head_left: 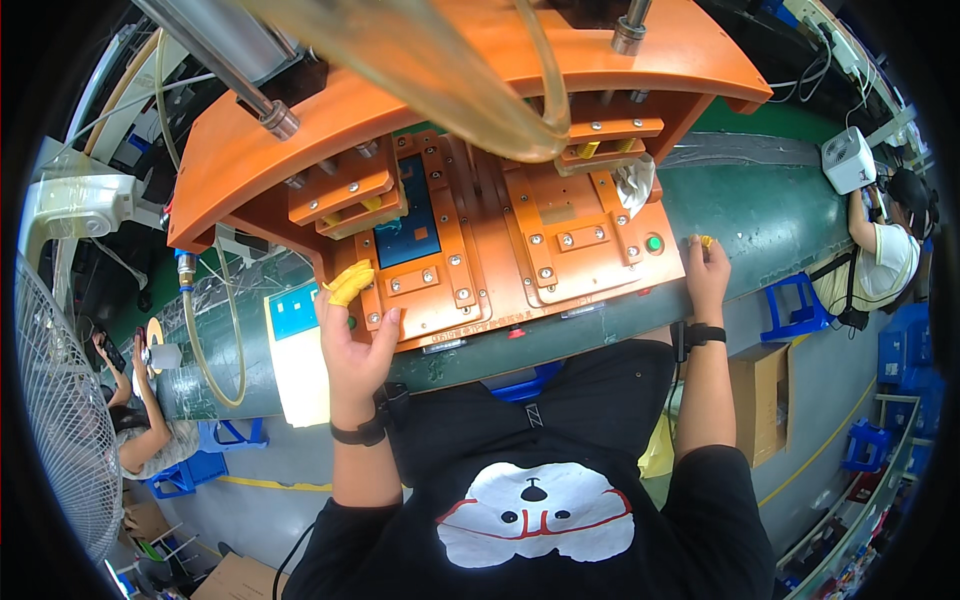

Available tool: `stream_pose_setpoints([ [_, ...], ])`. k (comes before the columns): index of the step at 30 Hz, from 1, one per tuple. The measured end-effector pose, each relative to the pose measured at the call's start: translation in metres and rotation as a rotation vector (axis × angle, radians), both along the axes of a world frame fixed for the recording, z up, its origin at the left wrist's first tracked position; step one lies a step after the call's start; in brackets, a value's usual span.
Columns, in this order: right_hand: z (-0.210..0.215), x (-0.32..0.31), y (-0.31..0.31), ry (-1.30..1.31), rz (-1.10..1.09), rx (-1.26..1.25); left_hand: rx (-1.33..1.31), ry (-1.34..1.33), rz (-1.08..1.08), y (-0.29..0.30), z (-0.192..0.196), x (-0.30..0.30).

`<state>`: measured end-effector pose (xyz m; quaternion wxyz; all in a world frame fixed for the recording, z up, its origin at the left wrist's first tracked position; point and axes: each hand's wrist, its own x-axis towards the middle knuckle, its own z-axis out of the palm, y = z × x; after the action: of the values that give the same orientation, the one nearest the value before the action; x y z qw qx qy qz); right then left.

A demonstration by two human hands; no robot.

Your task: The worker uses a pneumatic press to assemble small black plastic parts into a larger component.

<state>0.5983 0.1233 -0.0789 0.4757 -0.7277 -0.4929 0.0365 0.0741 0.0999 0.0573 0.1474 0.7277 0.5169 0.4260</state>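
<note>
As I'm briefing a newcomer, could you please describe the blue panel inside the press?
Find the orange press on the green bench. In the left of its two fixtures lies the blue panel, darker than the blue sheet outside the press.

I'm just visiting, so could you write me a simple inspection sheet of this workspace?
Surface: green bench, scuffed in places.
Job's things: orange press; blue sheet in its left fixture; green button at the right.
Clutter: crumpled white material on the press; pale paper at the bench's left.
Hands: left hand at the press's left edge, yellow-covered fingertips; right hand beside its right edge.
Cables: clear tube looping at left; white cords at upper right.
Surroundings: fan, cardboard box, seated co-worker at right.
</note>
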Motion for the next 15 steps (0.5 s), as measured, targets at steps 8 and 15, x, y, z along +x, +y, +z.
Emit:
stream_pose_setpoints([
  [8,0.0029,-0.0015,-0.0015,-0.01,-0.015,-0.027,0.02,-0.042,0.066,-0.0004,-0.0067,-0.0009],
  [15,0.0013,-0.0009,0.0,-0.034,-0.007,0.006,0.039,0.043,0.133,-0.0004,-0.0059,-0.0008],
])
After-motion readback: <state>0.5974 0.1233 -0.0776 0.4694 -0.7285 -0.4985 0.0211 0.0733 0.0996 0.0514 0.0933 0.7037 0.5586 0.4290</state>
